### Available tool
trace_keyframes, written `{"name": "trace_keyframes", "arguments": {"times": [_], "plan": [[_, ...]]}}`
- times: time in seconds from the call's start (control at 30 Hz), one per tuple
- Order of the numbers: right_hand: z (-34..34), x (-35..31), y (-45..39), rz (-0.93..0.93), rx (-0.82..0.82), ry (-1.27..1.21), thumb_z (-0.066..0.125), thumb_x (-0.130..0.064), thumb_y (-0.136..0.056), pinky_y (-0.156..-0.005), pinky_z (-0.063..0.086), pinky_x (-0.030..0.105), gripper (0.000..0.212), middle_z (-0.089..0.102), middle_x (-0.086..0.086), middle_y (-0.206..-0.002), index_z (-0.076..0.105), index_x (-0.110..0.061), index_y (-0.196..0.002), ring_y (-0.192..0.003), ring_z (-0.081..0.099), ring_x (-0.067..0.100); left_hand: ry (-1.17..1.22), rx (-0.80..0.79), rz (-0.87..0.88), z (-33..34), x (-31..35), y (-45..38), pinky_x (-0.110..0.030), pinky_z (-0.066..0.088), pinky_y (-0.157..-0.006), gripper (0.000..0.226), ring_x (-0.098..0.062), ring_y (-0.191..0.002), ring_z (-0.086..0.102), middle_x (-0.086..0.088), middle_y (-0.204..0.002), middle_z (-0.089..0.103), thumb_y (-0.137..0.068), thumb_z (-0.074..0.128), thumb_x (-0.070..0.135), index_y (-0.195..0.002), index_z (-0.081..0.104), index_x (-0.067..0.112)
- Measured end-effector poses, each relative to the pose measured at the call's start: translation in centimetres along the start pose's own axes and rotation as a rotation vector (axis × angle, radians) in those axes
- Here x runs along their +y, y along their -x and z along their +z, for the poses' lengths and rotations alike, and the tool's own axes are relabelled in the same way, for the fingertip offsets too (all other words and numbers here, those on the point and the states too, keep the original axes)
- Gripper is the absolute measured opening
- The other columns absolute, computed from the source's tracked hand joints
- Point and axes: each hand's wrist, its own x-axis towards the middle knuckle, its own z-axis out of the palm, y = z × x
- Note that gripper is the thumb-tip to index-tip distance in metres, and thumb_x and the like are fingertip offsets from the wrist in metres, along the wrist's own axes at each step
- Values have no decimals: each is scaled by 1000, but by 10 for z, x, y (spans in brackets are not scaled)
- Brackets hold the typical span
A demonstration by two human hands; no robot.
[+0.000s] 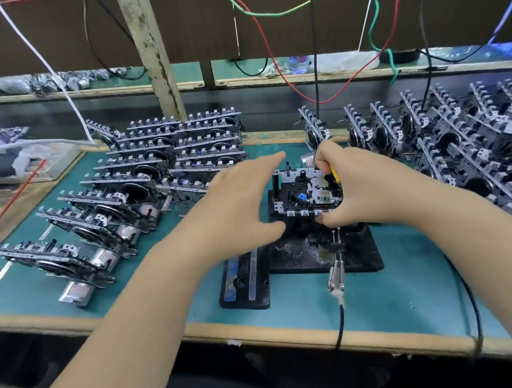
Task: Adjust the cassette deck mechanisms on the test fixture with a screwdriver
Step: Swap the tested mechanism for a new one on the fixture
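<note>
A cassette deck mechanism (306,193) sits on the black test fixture (298,253) in the middle of the green mat. My right hand (357,186) curls around its right side, thumb at the front edge, fingers at the back, with a yellow screwdriver handle (334,172) tucked under the fingers. My left hand (243,200) hovers just left of the mechanism, fingers straight and thumb spread, holding nothing. Whether it touches the mechanism cannot be told.
Rows of mechanisms (148,169) with motors lie on the left of the mat; another heap (458,144) stands at the right. A black cassette-like block (245,278) lies left of the fixture. A metal clip on a black cable (337,278) reaches over the front edge. Wires hang overhead.
</note>
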Motion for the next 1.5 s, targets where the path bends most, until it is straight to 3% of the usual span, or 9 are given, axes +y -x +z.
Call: {"name": "trace_keyframes", "arguments": {"times": [0.2, 0.53, 0.7, 0.87, 1.0, 1.1, 1.23, 1.4, 1.5], "plan": [[-6, -1, 1, 35, -87, -31, 84, -53, -53, -62, 43, 38, 72, 47, -5, -86, 28, -30, -92, -75, 45, 16, -29, -177, -47, -9, -7, -42, -26, 37, -94, 115, -12, -133, 46, 19, -152, 44, -69, 88, 40, -159, 16, 33], [-37, 20, 15, 142, -191, -36, 95, -39, -57, -83, 52, 52, 75, 62, 6, -128, 28, -54, -87, -101, 64, 37, 71, -150, -118, -1, -11, -44, -24, 33, -97, 112, -9, -137, 44, 22, -148, 48, -64, 93, 38, -155, 28, 31], [-31, 27, 16, 176, -160, -61, 96, -35, -59, -58, 40, 25, 72, 57, -13, -137, 29, -40, -85, -65, 56, -10, -92, 23, -62, 7, 5, -12, -34, 24, -120, 98, -13, -146, 26, 10, -158, 34, -80, 80, 44, -158, 22, 28], [-26, 33, 21, 186, -136, -124, 96, -34, -59, -53, 30, 17, 72, 57, -17, -140, 28, -32, -84, -57, 47, -27, -7, 108, -245, 53, 13, 69, -36, 32, -111, 68, -14, -139, 25, 15, -149, 31, -82, 47, 65, -144, 39, 39], [-26, 33, 22, 181, -120, -157, 96, -34, -59, -52, 32, 18, 71, 58, -18, -138, 28, -32, -83, -55, 46, -27, -142, 38, -374, 78, 15, 91, -35, 26, -114, 69, -15, -145, 11, 10, -162, 6, -84, 32, 74, -149, 22, 51], [-26, 32, 23, 169, -121, -165, 95, -32, -61, -48, 36, 13, 70, 58, -16, -139, 29, -30, -83, -54, 46, -27, -100, 58, -345, 73, 8, 98, -33, 27, -114, 57, -20, -141, 21, 2, -158, 23, -93, 54, 53, -146, 34, 52], [-27, 32, 24, 166, -118, -169, 95, -33, -62, -51, 33, 17, 70, 57, -16, -140, 28, -31, -83, -51, 46, -26, 40, 64, -284, 37, 0, 112, -5, 32, -94, 63, 1, -116, 46, 34, -122, 54, -74, 75, 35, -123, 45, 60], [-26, 34, 24, 155, -109, -191, 94, -34, -61, -58, 35, 21, 68, 56, -23, -138, 30, -34, -84, -64, 53, -22, 224, 339, -119, -10, 21, 86, -7, 40, -81, 42, 7, -106, 58, 34, -113, 62, -65, 59, 53, -107, 59, 51], [-31, 33, 29, 176, -143, -234, 87, -26, -70, -66, 50, 31, 59, 56, -32, -130, 31, -38, -86, -84, 67, 9, 380, 337, 45, -18, 32, 33, -9, 41, -92, 30, 6, -116, 56, 27, -123, 62, -77, 69, 35, -106, 66, 38]]}}
